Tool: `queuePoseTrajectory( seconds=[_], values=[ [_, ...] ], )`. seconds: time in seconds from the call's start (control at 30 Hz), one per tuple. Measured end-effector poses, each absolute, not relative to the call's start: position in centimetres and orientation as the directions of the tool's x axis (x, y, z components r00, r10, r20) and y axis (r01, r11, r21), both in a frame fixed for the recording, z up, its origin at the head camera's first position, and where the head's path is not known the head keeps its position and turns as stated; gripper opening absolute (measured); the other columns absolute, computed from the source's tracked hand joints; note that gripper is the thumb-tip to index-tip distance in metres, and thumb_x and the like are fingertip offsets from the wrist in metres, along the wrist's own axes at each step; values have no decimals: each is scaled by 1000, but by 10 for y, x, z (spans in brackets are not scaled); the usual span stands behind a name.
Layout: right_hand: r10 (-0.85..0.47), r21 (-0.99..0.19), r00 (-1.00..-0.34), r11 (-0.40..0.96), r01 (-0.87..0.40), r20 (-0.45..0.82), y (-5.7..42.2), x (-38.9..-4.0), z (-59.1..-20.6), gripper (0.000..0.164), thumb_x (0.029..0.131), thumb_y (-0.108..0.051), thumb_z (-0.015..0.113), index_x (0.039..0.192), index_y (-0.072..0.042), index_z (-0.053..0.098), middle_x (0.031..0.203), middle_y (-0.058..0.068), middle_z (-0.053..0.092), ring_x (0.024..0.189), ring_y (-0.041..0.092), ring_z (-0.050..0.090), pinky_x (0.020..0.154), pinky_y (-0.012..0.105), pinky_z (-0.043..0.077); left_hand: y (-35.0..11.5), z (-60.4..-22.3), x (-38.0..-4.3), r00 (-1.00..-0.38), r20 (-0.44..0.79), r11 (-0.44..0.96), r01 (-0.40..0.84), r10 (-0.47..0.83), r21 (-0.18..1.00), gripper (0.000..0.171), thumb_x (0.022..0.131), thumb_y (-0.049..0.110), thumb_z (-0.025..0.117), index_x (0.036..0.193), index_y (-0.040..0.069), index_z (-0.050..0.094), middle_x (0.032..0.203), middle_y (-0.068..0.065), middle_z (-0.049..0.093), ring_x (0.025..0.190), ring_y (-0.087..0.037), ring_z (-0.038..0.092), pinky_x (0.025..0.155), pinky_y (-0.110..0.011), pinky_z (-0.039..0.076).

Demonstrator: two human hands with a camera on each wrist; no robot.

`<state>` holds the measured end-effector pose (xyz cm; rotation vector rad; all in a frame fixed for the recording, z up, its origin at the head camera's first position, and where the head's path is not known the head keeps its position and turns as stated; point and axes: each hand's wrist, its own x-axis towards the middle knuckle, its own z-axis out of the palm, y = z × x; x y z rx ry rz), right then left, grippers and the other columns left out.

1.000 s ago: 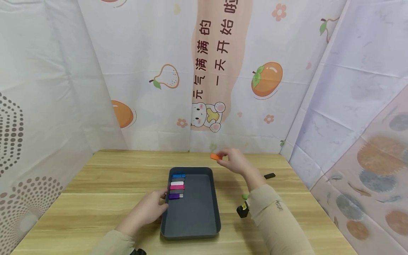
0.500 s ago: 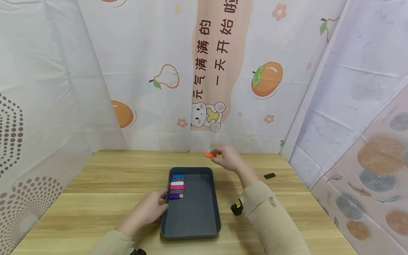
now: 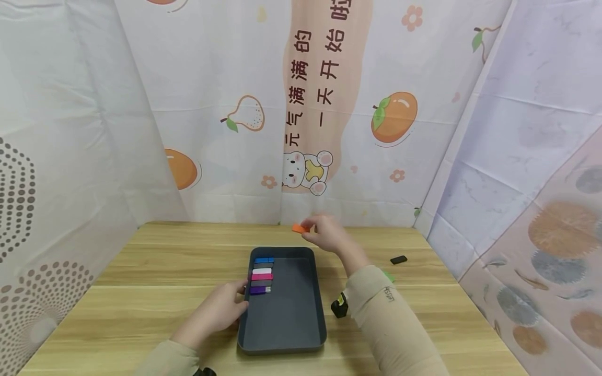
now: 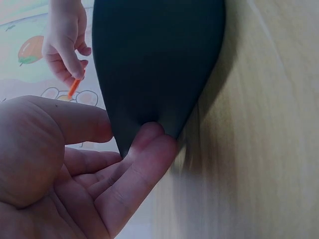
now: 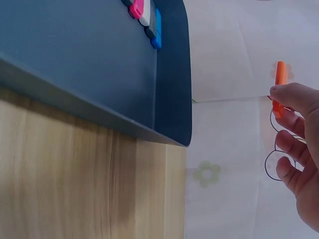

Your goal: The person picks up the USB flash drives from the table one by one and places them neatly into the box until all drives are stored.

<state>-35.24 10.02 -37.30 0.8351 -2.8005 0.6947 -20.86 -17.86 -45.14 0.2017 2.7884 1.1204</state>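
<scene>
The left hand (image 3: 223, 308), fingers bent, holds the side of the dark tray (image 3: 291, 313). Past its far end, the right hand (image 3: 326, 232) pinches the raised orange stick (image 5: 280, 74) between thumb and fingers: probably light, stiff, smooth, best gripped near one end.

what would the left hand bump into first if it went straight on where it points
The dark gray tray: the left hand already touches its left side. Past that wall, the purple USB stick looks nearest in line, though depth is hard to judge.
</scene>
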Motion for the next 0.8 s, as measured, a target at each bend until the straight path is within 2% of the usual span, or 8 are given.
queuePoseTrajectory(
  seconds=[0.17,0.37,0.53,0.8],
  values=[
    [-505,-343,-825,751,-565,254,92,-353,-377,19,92,-22,77,109,-14,78,102,-4,70,91,15,59,83,32,54,-179,-451,-209,-982,-73,715,76,174,695,52,94,4,68,142,-7,53,122,-18,68,119,-38,61,99,-62,48],
    [-528,-327,-826,759,-563,196,78,-353,-381,22,93,-25,75,112,-13,77,106,-1,71,101,22,63,93,37,54,-180,-451,-208,-982,-79,711,68,172,700,52,93,3,68,142,-8,53,122,-19,67,113,-33,64,97,-60,50],
    [-521,-311,-843,786,-534,132,68,-354,-391,21,95,-26,73,112,-15,76,107,-2,70,97,19,63,92,37,55,-180,-453,-209,-983,-75,715,71,170,695,52,93,3,68,142,-7,53,122,-19,68,117,-36,62,99,-63,48],
    [-487,-246,-870,837,-490,76,61,-353,-405,22,95,-29,73,112,-16,75,107,-2,71,93,16,63,91,38,56,-179,-453,-209,-983,-72,720,71,166,691,52,93,4,69,142,-5,54,121,-17,68,109,-29,64,96,-60,51]
  ],
)
